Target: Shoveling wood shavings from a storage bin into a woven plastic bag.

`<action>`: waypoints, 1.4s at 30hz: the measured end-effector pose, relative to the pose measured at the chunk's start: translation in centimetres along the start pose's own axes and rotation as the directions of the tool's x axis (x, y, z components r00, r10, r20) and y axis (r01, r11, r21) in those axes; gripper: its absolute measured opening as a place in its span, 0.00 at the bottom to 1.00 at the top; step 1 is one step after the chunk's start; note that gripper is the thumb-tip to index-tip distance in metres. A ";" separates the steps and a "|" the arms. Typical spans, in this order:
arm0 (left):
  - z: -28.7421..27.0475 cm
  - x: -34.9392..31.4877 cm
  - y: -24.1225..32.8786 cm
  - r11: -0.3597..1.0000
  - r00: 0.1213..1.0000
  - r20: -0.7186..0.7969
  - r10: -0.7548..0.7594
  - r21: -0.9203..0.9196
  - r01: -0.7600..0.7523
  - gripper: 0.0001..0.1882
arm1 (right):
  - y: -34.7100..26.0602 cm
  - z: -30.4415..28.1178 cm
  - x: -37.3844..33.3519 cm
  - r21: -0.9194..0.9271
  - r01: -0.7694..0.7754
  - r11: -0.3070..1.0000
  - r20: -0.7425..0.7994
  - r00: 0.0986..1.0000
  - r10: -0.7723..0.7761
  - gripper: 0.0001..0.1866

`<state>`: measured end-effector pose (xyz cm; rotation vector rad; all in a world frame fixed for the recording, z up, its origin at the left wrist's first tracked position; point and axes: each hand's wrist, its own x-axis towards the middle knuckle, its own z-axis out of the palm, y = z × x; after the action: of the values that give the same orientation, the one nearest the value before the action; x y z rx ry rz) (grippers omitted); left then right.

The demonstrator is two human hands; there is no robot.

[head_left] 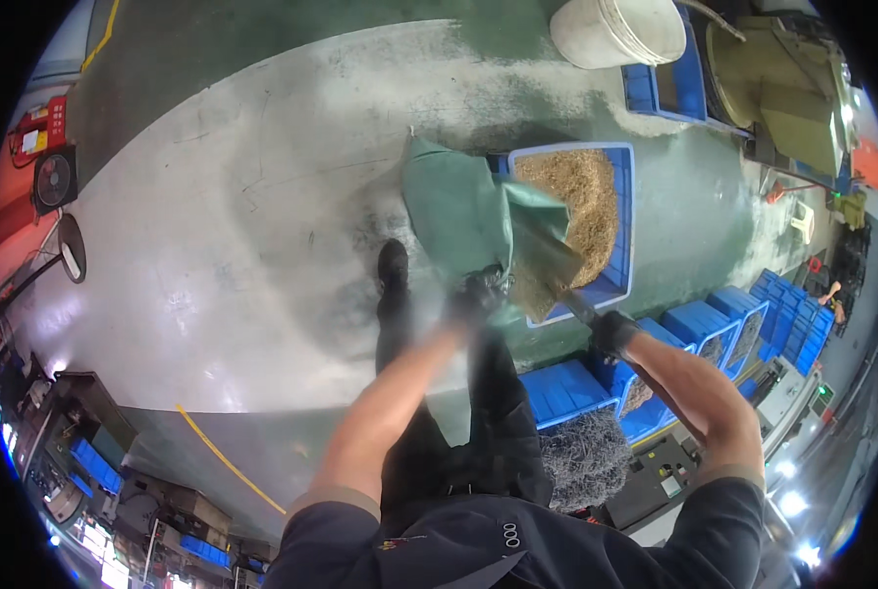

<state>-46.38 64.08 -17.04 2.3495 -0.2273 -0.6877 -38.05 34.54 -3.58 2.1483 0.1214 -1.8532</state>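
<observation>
In a black glove, my left hand (482, 296) is closed on the near edge of a large green sack (453, 211). The sack lies over the left side of a blue bin (623, 257), its mouth toward the bin. Brown, sawdust-like loose material (581, 191) fills much of that bin. My right hand (612, 335), also gloved, grips the handle of a shovel (545, 267). Its wide blade is blurred and sits at the sack's mouth, over the bin's left edge. How much material is on the blade, I cannot tell.
Several blue crates (568, 389) line the right side, near a pile of tangled grey shavings (584, 459). A white bucket (615, 31) stands at the far right beside an olive-green machine (777, 93). Fans (54, 179) stand at the left.
</observation>
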 end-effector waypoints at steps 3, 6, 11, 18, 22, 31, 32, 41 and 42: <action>-0.1 -1.6 -1.8 0.998 1.000 0.012 0.006 -0.069 -0.005 0.16 | -0.9 -0.3 -1.6 0.052 -0.065 0.997 -0.155 0.985 0.072 0.19; -0.3 -2.2 -2.1 0.951 0.989 -0.139 0.046 -0.297 -0.086 0.17 | -3.0 -0.1 -1.6 0.150 -0.038 0.988 -0.202 0.977 0.069 0.18; -3.0 -2.7 -1.0 0.975 0.980 -0.196 -0.040 -0.222 -0.005 0.12 | -1.2 4.9 -3.9 0.753 -0.227 0.617 0.252 0.967 0.049 0.10; -4.7 -2.3 1.3 0.970 0.976 -0.104 -0.194 -0.172 0.174 0.15 | 11.9 16.4 -2.0 0.877 -0.209 0.433 0.209 0.977 0.049 0.09; -10.8 -0.2 5.6 0.948 0.945 -0.085 -0.317 -0.020 0.316 0.33 | 20.4 21.3 2.8 0.785 -0.346 0.513 0.362 0.929 0.071 0.14; -10.7 29.6 7.7 0.953 0.989 -0.112 -0.100 0.277 0.127 0.34 | 26.1 21.2 14.9 0.898 -0.286 0.335 0.376 0.894 -0.245 0.16; -8.6 33.3 7.0 0.920 0.992 -0.104 -0.068 0.378 0.103 0.36 | 26.1 21.3 15.7 0.898 -0.323 0.300 0.399 0.885 -0.241 0.16; 3.8 45.9 3.0 0.976 0.988 0.018 0.153 0.155 -0.154 0.27 | 22.2 21.8 26.5 0.785 -0.052 0.617 0.050 0.999 0.020 0.10; 4.1 45.9 2.9 0.970 0.996 0.013 0.084 0.228 -0.084 0.25 | 21.9 21.0 28.4 0.820 -0.106 0.562 0.102 0.994 0.039 0.09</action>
<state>-9.72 44.30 -36.91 2.5401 -0.4250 -0.6533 -47.77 4.15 -30.20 2.5406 -1.0729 -2.1860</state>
